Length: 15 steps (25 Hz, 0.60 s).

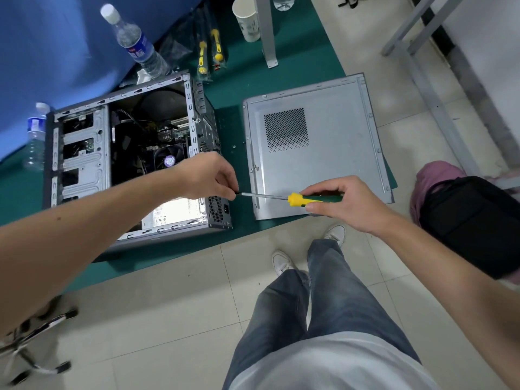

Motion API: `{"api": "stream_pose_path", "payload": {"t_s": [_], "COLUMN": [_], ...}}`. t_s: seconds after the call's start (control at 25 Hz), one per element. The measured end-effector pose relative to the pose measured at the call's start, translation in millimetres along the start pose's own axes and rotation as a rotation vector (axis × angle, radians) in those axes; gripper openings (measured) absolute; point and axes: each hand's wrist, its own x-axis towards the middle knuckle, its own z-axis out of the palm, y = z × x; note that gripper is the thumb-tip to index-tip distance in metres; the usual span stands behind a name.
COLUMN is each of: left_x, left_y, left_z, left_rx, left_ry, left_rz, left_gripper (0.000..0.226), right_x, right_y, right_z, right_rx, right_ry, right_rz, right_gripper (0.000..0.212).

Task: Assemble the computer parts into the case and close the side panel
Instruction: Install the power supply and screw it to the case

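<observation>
So the open case (135, 153) lies on its side on the green worktop (230, 88), left of everything. Just off its rear edge the left hand (209, 175) pinches the screwdriver (292, 197) tip, probably seating a screw, can't tell. The shaft runs straight right into the right hand (342, 202), curled round the handle. The side panel (318, 147) lies flat right of the case.

A low platform covered in a green mat (281, 77) carries the open computer case (132, 153), lying on its side. Just right of the case lies the grey side panel (332, 161), flat, with one small screw (233, 146) between them. Behind the case stand a water bottle (135, 43), two packaged screwdrivers (209, 53) and a paper cup (249, 19). Left of the case stands another bottle (35, 136).
</observation>
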Motion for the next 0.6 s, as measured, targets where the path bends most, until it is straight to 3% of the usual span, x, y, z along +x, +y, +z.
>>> {"api": "stream_pose_path", "payload": {"t_s": [0.24,0.4,0.6], "left_x": [9,8,6], "left_y": [7,5,0], "left_z": [-2,3,2], "left_rx": [0.292,0.565,0.636], "left_ry": [-0.148,-0.21,-0.257], "left_rz": [0.028,0.067,0.07], "left_gripper": [0.016,0.007,0.008], "right_x": [12,18,24], "right_y": [-10,-14,-14], "right_z": [-1,6,18], "right_rx": [-0.004,0.033,0.035], "right_ry": [-0.098,-0.17,-0.201], "right_rz": [0.032,0.097,0.105], "right_gripper": [0.025,0.018,0.018]}}
